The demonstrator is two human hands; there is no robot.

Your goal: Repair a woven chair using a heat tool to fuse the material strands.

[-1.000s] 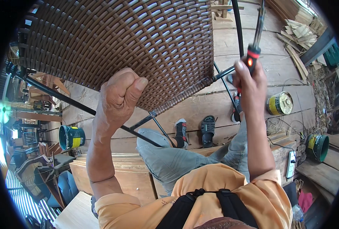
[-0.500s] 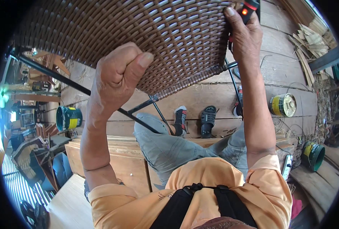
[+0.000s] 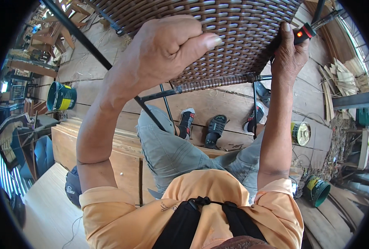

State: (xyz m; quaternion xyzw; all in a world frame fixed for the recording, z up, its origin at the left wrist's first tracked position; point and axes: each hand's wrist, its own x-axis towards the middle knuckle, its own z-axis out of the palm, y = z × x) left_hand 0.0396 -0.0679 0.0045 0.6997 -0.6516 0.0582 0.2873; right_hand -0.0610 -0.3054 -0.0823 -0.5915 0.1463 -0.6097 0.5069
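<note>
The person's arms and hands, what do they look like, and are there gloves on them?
No gloves! The left hand and right hand are bare, and so are both forearms. I see no watch or bracelet. The short sleeves are plain light orange with folded-looking hems, ending above the elbows.

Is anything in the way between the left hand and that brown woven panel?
Nothing visible is: the left hand, curled into a fist, overlaps the woven panel, though whether they touch is hard to tell. The black frame bar passes behind the wrist, left of the panel.
</note>
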